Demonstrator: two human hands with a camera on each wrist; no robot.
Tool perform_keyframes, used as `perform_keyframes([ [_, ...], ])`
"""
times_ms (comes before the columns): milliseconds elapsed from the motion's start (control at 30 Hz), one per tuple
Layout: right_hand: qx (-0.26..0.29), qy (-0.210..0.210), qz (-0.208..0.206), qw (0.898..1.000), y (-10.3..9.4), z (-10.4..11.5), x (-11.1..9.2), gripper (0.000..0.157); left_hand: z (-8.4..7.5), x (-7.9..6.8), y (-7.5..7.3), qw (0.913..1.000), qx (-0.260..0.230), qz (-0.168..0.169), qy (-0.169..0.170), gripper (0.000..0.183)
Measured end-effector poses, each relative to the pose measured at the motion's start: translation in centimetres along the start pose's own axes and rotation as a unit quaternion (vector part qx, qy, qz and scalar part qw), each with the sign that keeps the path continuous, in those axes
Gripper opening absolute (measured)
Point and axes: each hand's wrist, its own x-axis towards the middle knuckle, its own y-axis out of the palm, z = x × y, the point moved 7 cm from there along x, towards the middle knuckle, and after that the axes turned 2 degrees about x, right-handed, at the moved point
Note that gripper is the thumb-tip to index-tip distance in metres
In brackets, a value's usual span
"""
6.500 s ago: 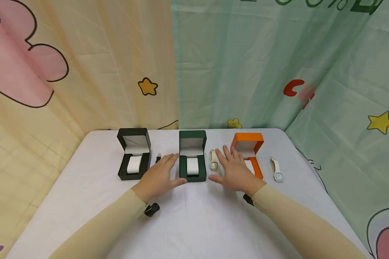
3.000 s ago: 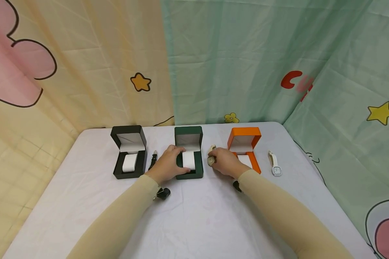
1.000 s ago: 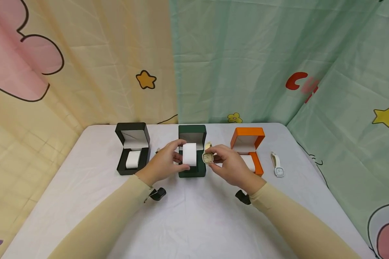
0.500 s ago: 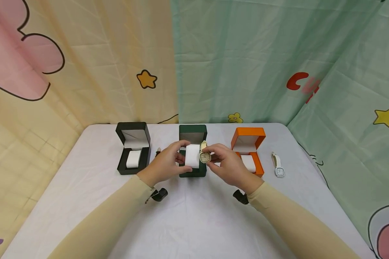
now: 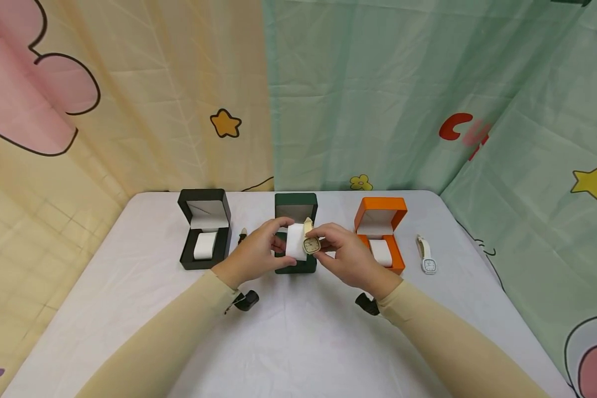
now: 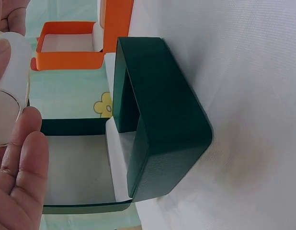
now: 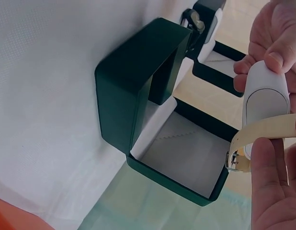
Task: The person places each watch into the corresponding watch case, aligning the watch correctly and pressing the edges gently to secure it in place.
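White cushion (image 5: 295, 243) out of grn box (image 7: 123, 79); watch (image 5: 311, 245) now closer.

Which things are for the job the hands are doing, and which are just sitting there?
For the job:
- left hand, holding the white cushion
- right hand, holding the cream watch
- green box, probably the cushion's

Just sitting there:
- black box
- dark watch
- orange box
- white watch

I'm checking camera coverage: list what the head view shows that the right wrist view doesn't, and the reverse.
Head only: the white watch and the dial of the cream-strapped watch.
Right wrist only: the end face of the held white cushion.
Both: the left hand, right hand, cream-strapped watch itself, cushion, green box and black box.
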Motion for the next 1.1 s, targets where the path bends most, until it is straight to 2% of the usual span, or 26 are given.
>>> perform_keyframes([
  [233, 0.012, 0.008, 0.019, 1.000, 0.3, -0.1, 0.0, 0.042, 0.1, 0.1, 0.1, 1.0000, -0.007, -0.005, -0.002, 0.079],
  [400, 0.040, 0.031, 0.028, 0.998, 0.4, -0.4, 0.0, 0.070, -0.1, 0.1, 0.2, 0.9999, -0.012, -0.009, -0.002, 0.080],
  [500, 0.051, 0.036, 0.032, 0.998, 0.4, -0.4, 0.1, 0.079, -0.3, 0.0, 0.2, 0.9998, -0.016, -0.015, -0.003, 0.080],
  [700, 0.016, 0.042, 0.041, 0.998, 0.4, -0.7, 0.1, 0.072, -0.4, 0.0, 0.0, 0.9996, -0.016, -0.023, 0.001, 0.081],
  [867, 0.017, 0.046, 0.049, 0.998, 0.5, -0.9, 0.2, 0.074, -0.4, 0.0, 0.0, 0.9996, -0.007, -0.026, 0.005, 0.081],
  [1100, 0.023, 0.030, 0.052, 0.998, 0.7, -1.1, 0.2, 0.077, -0.3, 0.0, -0.1, 0.9993, -0.009, -0.036, 0.009, 0.079],
])
